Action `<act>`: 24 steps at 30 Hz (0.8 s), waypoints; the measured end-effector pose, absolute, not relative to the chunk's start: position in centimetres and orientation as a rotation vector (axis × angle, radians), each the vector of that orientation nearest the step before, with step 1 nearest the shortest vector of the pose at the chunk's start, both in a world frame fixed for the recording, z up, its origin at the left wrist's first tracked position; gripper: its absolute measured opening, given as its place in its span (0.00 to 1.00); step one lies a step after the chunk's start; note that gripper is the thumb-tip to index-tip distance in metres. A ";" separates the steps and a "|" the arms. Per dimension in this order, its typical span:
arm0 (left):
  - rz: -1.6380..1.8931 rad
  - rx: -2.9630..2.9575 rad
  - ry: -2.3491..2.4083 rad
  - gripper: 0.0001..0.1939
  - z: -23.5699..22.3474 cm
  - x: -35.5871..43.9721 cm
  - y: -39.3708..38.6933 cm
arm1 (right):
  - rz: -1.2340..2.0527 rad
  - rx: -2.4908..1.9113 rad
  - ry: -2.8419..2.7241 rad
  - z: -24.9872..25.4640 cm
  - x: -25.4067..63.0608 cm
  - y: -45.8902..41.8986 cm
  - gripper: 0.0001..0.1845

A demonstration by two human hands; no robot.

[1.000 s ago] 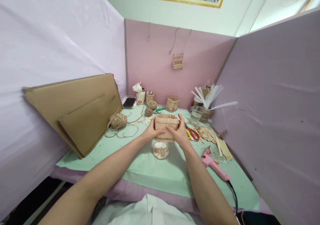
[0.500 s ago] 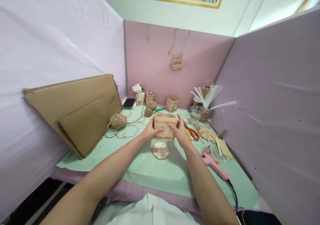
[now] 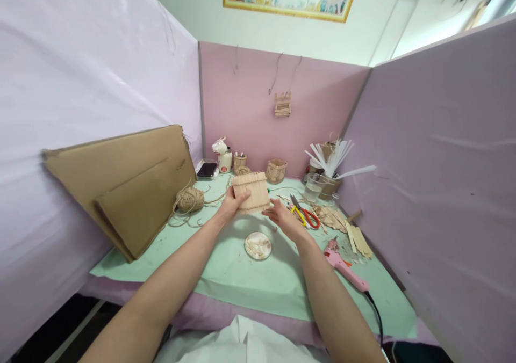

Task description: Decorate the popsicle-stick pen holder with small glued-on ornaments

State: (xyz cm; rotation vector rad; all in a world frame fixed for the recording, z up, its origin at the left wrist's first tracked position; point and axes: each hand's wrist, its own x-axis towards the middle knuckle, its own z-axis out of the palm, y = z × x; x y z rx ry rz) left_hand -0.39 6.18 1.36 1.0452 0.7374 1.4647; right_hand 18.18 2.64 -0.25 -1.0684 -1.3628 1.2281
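A small basket (image 3: 253,193) made of pale wooden slats, with twine bands near its top and bottom, is held up above the table and slightly tilted. My left hand (image 3: 234,204) grips its left side, thumb across the front slats. Just beside its lower right corner is my right hand (image 3: 280,215), fingers apart; whether a fingertip touches the slats I cannot tell. Below them a small round dish (image 3: 258,246) with whitish, brown-flecked contents lies on the green cloth (image 3: 226,277).
Right of my hands lie red-handled scissors (image 3: 310,218), wooden strips (image 3: 358,238) and a pink glue gun (image 3: 346,269) with its cord. A twine ball (image 3: 190,199) and leaning cardboard (image 3: 133,191) are on the left. Behind stand another basket (image 3: 276,171) and a plastic cup (image 3: 313,187).
The basket has shifted a little left and up and turned in my left hand. My right hand has let go of its right side and moved lower, fingers spread.
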 end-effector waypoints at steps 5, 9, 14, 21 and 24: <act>1.585 1.006 0.818 0.34 1.1 -1.3 7.6 | 0.918 -1.334 -1.447 0.1 19.2 3.2 0.19; 1.619 1.064 0.898 0.36 0.5 -2.0 8.6 | 0.342 -1.405 -1.039 1.1 22.8 4.0 0.20; 1.507 1.436 0.902 0.44 -0.4 -1.9 8.4 | -0.037 -1.351 -1.184 0.8 24.2 4.4 0.26; 1.254 1.745 0.875 0.50 -1.1 -1.6 8.3 | 0.517 -1.179 -1.714 -1.7 18.5 4.3 0.47; 1.161 1.744 0.818 0.50 -1.6 -1.7 8.8 | 0.541 -1.138 -1.733 -2.1 17.7 4.1 0.49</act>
